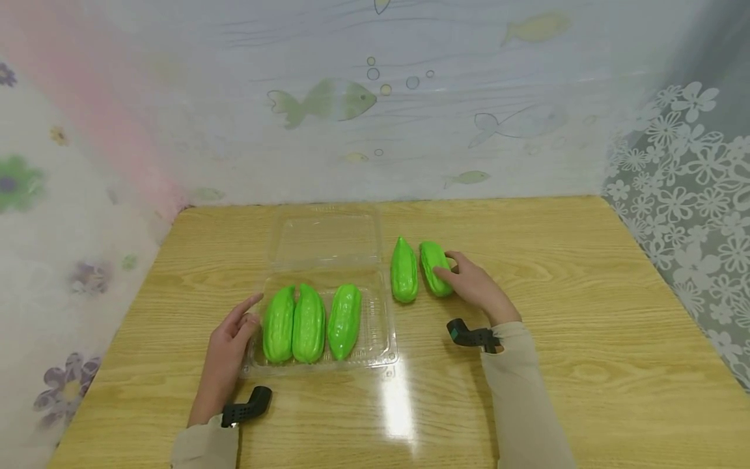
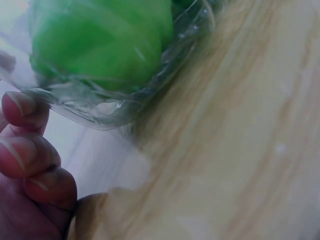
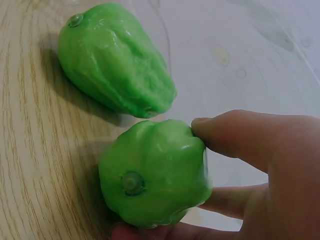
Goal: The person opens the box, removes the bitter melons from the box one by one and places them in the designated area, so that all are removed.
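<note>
Bright green, ridged bitter melons, glossy like plastic models, lie on the table. My right hand (image 1: 471, 283) grips the rightmost bitter melon (image 1: 435, 267), thumb and fingers on opposite sides; its stem end (image 3: 132, 183) faces the right wrist camera. Just left of it lies another bitter melon (image 1: 403, 270), apart from the hand. Three more, including the nearest to the middle (image 1: 344, 321), lie in an open clear plastic box (image 1: 377, 326). At that box's left edge, my left hand (image 1: 230, 342) holds the rim, fingers (image 2: 37, 155) curled beside the wall.
The box's clear lid (image 1: 328, 238) is folded back flat on the wooden table (image 1: 586, 312). Patterned cloth walls (image 1: 328, 143) stand behind the table and along both sides. A black wrist camera (image 1: 469, 334) projects from each sleeve.
</note>
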A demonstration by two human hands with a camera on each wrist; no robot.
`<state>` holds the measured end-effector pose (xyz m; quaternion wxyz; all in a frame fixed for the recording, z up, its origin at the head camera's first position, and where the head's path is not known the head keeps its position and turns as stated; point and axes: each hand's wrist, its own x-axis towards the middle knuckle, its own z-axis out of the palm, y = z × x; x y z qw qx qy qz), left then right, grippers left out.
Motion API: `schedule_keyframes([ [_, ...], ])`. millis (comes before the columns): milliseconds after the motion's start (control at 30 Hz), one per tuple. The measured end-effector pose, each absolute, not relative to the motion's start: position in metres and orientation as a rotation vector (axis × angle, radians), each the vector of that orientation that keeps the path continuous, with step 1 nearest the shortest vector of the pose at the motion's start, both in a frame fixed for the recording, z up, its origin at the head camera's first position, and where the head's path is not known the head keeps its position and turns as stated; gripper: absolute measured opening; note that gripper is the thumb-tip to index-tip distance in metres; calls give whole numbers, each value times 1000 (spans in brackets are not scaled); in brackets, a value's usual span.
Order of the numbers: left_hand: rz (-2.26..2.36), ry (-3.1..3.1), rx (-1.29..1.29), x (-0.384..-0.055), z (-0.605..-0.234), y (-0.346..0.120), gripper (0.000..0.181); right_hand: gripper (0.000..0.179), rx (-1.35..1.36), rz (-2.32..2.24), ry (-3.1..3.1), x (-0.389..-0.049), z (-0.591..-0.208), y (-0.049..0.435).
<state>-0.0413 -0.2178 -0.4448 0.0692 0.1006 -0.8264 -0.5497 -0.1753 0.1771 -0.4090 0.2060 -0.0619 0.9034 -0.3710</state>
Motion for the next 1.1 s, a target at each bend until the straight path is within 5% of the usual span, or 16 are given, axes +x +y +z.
schedule_keyframes([
  [1100,-1646,-2494,320,-19,-425,-199,36,77,-244,-1027,2478,-166,-406,180],
])
